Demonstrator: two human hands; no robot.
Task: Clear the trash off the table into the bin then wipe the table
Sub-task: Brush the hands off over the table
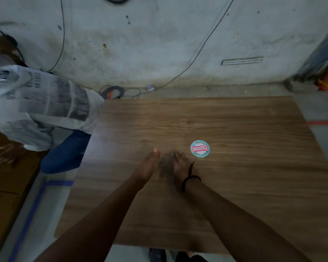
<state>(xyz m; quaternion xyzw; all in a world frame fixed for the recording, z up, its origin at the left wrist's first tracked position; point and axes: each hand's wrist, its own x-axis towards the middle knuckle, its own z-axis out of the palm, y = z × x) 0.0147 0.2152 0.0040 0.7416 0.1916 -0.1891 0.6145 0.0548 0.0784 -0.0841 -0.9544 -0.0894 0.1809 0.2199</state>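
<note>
A round teal and red printed lid (200, 148) lies flat on the wooden table (235, 186), right of the middle. My right hand (180, 165) rests on the table just left of the lid, blurred, with a black cord on its wrist. My left hand (148, 167) is held edge-on beside it, fingers straight and together, thumb up. A dark blurred patch lies between the two hands; I cannot tell whether it is a thing or a shadow. Neither hand visibly holds anything. No bin shows in this view.
Another person in a white printed shirt (42, 103) and blue trousers bends at the table's left far corner, one hand on cardboard boxes (4, 186). Cables (121, 91) lie on the floor by the grey wall. Blue tape (27, 220) marks the floor at left.
</note>
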